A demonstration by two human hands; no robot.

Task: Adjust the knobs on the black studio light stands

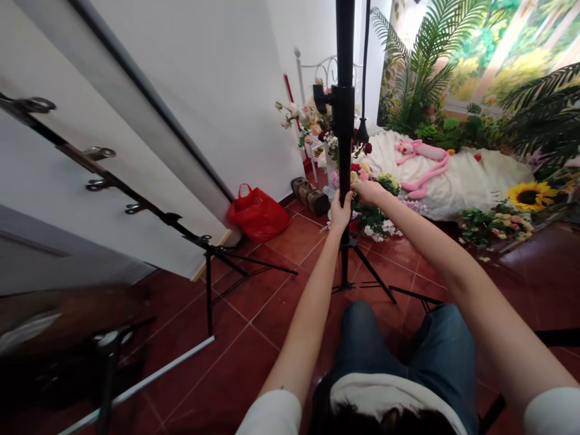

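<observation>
A black light stand point(345, 151) rises upright in front of me, its tripod legs spread on the tiles. My left hand point(341, 210) is wrapped round the pole, thumb up its near side. Against the pole's right side, my right hand point(368, 192) has its fingers bent closed on the stand; the exact part under them is hidden. Higher up, a black clamp knob point(321, 98) sticks out to the left of the pole. A black cable with a plug point(362, 132) hangs just right of the pole, apart from both hands.
At left leans another black stand point(156, 208) with rings along it. A red bag point(259, 212) and a brown rolled bundle point(310, 196) lie by the wall. Flowers point(383, 226) edge a white-draped bed point(493, 175) bearing a pink plush toy point(426, 154). A white rod point(163, 370) crosses the floor.
</observation>
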